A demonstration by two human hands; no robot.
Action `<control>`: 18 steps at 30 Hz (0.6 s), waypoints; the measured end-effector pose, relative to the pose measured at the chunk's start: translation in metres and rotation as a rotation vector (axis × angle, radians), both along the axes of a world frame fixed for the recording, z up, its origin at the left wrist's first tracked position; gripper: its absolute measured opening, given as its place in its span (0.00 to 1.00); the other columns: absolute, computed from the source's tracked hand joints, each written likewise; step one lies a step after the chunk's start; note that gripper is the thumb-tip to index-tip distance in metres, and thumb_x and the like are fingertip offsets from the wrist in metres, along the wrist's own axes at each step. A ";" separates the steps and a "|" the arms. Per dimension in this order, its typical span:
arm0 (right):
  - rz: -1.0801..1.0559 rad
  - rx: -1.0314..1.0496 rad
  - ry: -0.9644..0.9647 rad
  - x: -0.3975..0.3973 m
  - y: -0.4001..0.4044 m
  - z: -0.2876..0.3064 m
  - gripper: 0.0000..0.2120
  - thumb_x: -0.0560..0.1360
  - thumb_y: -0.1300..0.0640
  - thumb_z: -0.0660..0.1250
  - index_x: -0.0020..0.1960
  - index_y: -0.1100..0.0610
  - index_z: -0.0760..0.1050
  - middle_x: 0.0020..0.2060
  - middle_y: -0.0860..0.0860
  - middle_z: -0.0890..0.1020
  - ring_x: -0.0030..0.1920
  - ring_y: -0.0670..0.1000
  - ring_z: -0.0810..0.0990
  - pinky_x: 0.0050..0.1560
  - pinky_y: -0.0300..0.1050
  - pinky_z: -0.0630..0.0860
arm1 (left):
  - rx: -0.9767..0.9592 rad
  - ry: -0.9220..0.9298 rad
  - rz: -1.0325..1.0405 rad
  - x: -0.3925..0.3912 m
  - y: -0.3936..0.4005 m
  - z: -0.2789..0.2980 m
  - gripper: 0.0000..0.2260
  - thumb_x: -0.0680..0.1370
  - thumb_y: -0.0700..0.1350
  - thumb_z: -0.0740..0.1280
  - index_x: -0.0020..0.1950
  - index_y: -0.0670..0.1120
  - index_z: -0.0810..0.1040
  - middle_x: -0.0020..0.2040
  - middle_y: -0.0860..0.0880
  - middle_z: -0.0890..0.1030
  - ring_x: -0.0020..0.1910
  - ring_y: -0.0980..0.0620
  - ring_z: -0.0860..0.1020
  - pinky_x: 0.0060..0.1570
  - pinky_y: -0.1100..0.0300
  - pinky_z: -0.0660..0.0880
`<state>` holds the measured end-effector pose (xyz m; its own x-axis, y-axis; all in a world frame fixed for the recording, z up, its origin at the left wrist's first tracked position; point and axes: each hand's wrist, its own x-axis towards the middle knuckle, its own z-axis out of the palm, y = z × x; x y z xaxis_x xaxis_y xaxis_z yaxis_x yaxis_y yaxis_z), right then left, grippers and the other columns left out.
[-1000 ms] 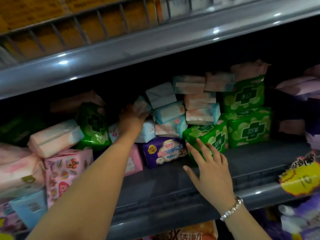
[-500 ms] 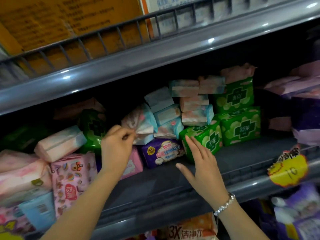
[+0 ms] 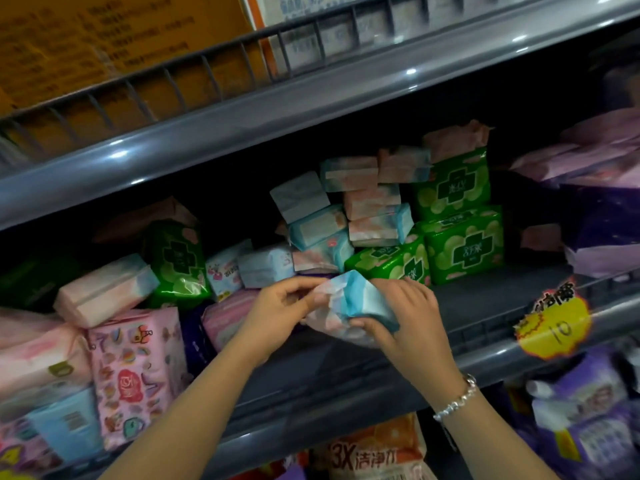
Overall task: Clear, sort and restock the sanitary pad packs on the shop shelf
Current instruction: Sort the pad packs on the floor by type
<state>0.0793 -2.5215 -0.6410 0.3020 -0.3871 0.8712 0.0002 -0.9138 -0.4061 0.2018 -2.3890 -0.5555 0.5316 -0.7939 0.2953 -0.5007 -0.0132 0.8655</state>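
A blue, white and pink pad pack [image 3: 349, 303] hangs just above the grey shelf [image 3: 485, 306], in front of the stock. My left hand [image 3: 280, 313] pinches its left end. My right hand [image 3: 405, 320] grips its right side, thumb underneath. Behind them lies a loose heap of pale blue and pink packs [image 3: 322, 230]. Green packs [image 3: 464, 244] are stacked to the right of that heap, and one green pack [image 3: 176, 261] stands tilted on the left. A pink cartoon-print pack [image 3: 135, 372] stands at the front left.
The upper shelf's grey lip [image 3: 311, 109] overhangs, with a wire rail and a cardboard box above. Purple packs [image 3: 602, 216] fill the far right. A yellow price tag [image 3: 550, 323] sticks to the shelf's front rail. More packs [image 3: 374, 452] sit on the shelf below.
My left hand pulled the blue and pink pack out of the heap and brought it forward and right. My right hand left the green pack and took hold of the pulled pack.
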 end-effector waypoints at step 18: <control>-0.351 0.081 0.061 0.018 -0.026 -0.014 0.20 0.73 0.36 0.57 0.55 0.49 0.74 0.44 0.48 0.80 0.41 0.54 0.80 0.38 0.49 0.75 | -0.158 0.194 0.681 0.095 -0.133 0.084 0.47 0.70 0.69 0.66 0.78 0.42 0.56 0.77 0.43 0.61 0.74 0.44 0.63 0.72 0.56 0.59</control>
<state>0.0974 -2.5476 -0.6547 0.1894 -0.5437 0.8176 -0.3340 -0.8187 -0.4671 0.2966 -2.5220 -0.4720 0.9473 -0.2240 0.2290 -0.2629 -0.1349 0.9554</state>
